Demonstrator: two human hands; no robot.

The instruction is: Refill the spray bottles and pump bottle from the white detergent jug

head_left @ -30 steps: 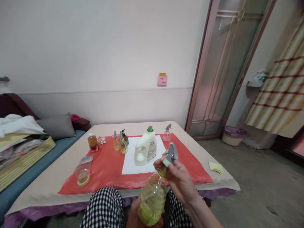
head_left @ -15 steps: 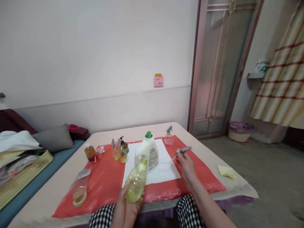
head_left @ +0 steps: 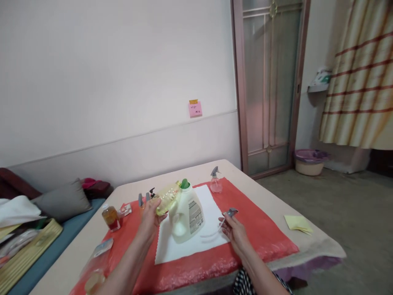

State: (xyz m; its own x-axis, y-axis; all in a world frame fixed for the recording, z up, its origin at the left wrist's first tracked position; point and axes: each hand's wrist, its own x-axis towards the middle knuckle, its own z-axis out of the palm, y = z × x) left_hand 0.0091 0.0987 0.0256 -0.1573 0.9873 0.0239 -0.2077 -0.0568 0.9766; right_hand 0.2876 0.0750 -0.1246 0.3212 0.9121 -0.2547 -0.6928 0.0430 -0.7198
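Note:
My left hand (head_left: 152, 217) is wrapped round a clear yellow bottle (head_left: 167, 198). The bottle lies tilted nearly on its side, its neck pointing right at the green-lined mouth of a large white jug (head_left: 179, 225). Whether the neck touches the mouth I cannot tell. The jug stands upright on a white cloth (head_left: 211, 203). To the right of it, my right hand (head_left: 236, 232) is closed on a grey spray trigger head (head_left: 231, 212), whose thin clear tube hangs down to the left over the cloth. A clear pinkish spray bottle (head_left: 216, 185) stands behind.
Red sheeting (head_left: 260, 229) covers the middle of the table (head_left: 325, 246). Partly hidden spray bottles (head_left: 141, 200) stand behind my left hand. An amber-and-red bottle (head_left: 111, 218) is at the left, with a clear package (head_left: 100, 256) nearer me. Yellow paper (head_left: 297, 224) lies at the right.
My left hand has raised the yellow bottle and tipped it from upright towards the jug's mouth. My right hand has come lower with the spray head. The view has shifted slightly.

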